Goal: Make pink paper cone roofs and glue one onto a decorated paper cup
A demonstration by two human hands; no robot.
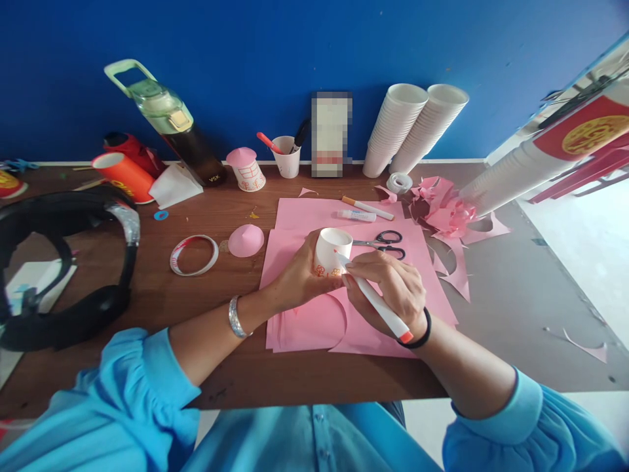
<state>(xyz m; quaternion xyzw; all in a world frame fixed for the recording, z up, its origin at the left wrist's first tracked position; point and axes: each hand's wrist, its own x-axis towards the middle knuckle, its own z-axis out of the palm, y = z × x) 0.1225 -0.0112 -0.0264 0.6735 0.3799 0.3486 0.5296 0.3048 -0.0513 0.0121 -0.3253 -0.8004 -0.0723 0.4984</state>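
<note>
Marking a Paper Cup Over Pink Sheets

A white paper cup (332, 252) was clamped in the left hand (301, 278) above the pink paper (393, 262). A marker (374, 299) was gripped by the right hand (393, 288), its tip touching the cup. Scissors (384, 241) lay just behind the cup.

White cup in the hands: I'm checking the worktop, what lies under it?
Pink paper sheets lie under the white cup; the left hand hides its base.

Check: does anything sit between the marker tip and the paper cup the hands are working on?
Nothing visible does. The left hand holds the paper cup tilted, and the marker in the right hand has its tip right at the cup's side.
</note>
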